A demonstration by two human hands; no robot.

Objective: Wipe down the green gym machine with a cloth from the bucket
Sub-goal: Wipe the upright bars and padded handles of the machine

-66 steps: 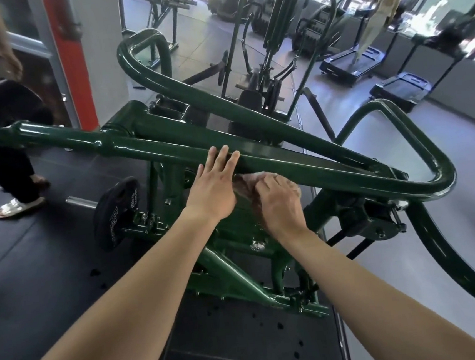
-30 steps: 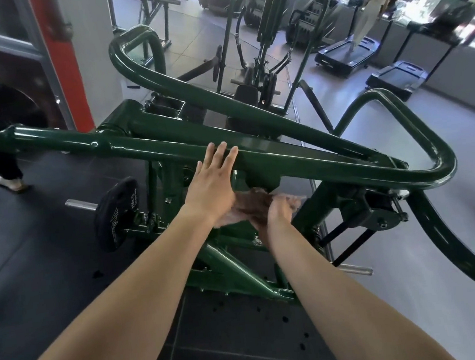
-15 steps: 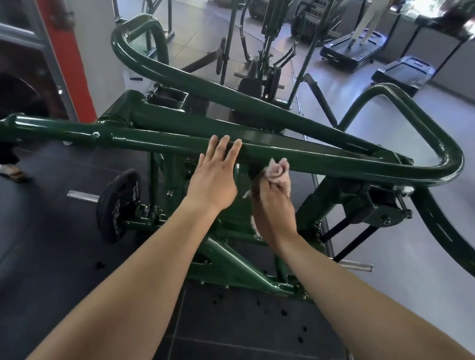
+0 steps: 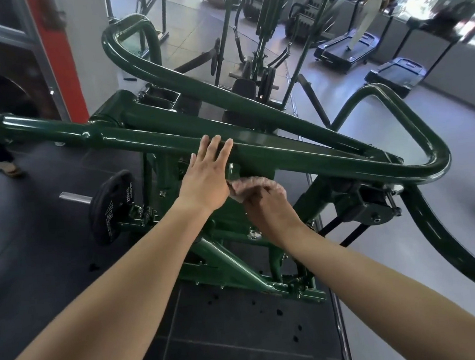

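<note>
The green gym machine (image 4: 309, 155) fills the view, its glossy tubes running left to right and curving round at the right. My left hand (image 4: 206, 180) rests flat on the near tube, fingers together and pointing away. Just right of it and lower, my right hand (image 4: 271, 208) is closed on a pinkish cloth (image 4: 249, 184), pressing it against the machine's frame under the tube. Most of the cloth is hidden by my fingers. No bucket is in view.
A black weight plate (image 4: 111, 206) sits on a steel peg at the machine's left. A person's foot (image 4: 4, 166) stands at the far left beside a red post (image 4: 56, 55). Treadmills (image 4: 343, 53) and another person (image 4: 370, 7) are far right. Dark rubber floor lies below.
My right hand has slid the cloth down from the tube's underside to the frame below it. My left hand stays on the tube. The person's foot at left has shifted.
</note>
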